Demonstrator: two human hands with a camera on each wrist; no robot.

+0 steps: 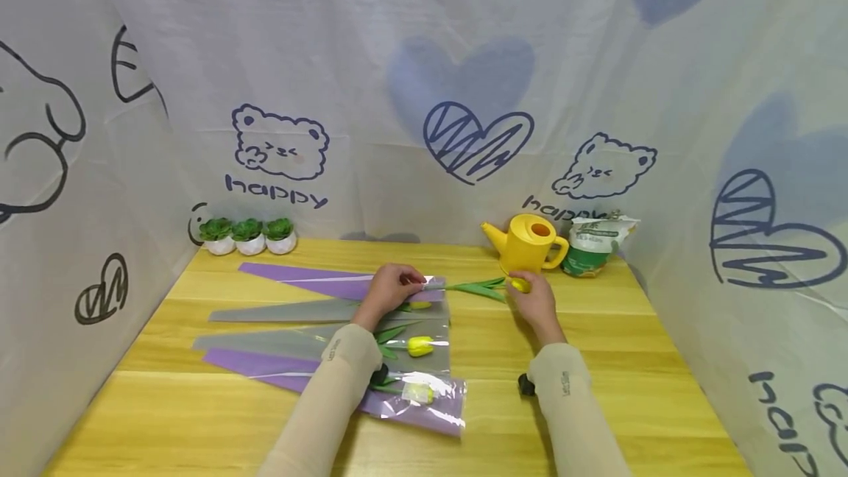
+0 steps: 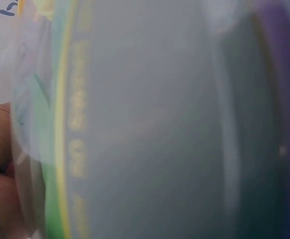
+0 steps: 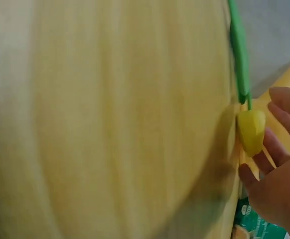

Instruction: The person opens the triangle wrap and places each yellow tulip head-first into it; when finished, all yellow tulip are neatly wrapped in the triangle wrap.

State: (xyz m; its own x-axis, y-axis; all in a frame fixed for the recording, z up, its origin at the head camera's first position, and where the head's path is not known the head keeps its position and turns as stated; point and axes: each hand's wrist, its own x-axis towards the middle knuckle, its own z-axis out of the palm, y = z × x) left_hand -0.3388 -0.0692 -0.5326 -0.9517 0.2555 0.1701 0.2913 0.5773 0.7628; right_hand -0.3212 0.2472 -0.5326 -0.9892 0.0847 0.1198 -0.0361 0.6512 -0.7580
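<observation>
A yellow artificial tulip [image 1: 477,288] with green leaves lies sideways between my hands. My left hand [image 1: 392,287] pinches its stem end, above the right end of the far purple wrapping sleeve [image 1: 344,284]. Beside the yellow bloom [image 3: 251,132], my right hand [image 1: 535,302] has loosely spread fingers, some behind the petals; the thumb side stands apart from it. Clear film in the left wrist view covers much of the scene, with part of the left hand [image 2: 0,169] at its edge. Nearer me, grey sleeves [image 1: 265,341] and another purple sleeve [image 1: 265,372] hold yellow tulips [image 1: 419,347].
A yellow watering can [image 1: 523,245] stands behind my right hand, next to a green and white bag [image 1: 589,249]. Three small potted succulents [image 1: 248,236] line the back left. Printed white cloth [image 1: 371,168] surrounds the wooden table [image 1: 596,403].
</observation>
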